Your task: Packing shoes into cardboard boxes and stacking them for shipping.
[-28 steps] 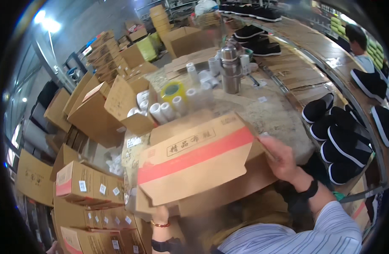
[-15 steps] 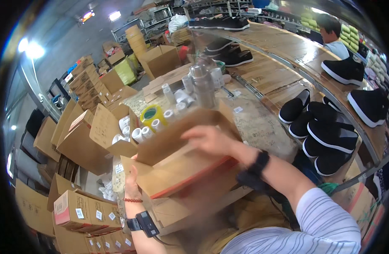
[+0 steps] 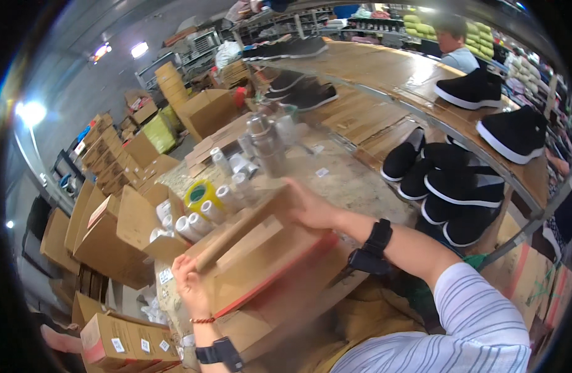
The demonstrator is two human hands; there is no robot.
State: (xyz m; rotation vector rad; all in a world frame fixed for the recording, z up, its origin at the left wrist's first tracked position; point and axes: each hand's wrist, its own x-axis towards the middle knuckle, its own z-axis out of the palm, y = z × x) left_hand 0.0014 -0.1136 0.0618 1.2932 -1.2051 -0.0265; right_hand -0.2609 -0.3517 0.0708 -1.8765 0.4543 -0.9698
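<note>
A brown cardboard box with a red stripe along its near edge lies partly folded in front of me. Its upper side stands open, and a long narrow flap runs along the far side. My left hand is closed at the left end of this box, fingers curled over the flap's corner. At the far right end, my right hand grips the other corner, fingertips behind the cardboard and partly hidden. Just beyond the box are several white rolls and a yellow-edged roll of tape.
Silvery cylinders stand farther back on the worn table. Black shoes with white soles fill the rack at right. Open cartons crowd the left, with a labelled carton below. A person is beyond the rack.
My right hand has moved from above the box's opening to its far right corner. My left fingers now curl over the left end. The far panel is folded inward, and the view has shifted right.
</note>
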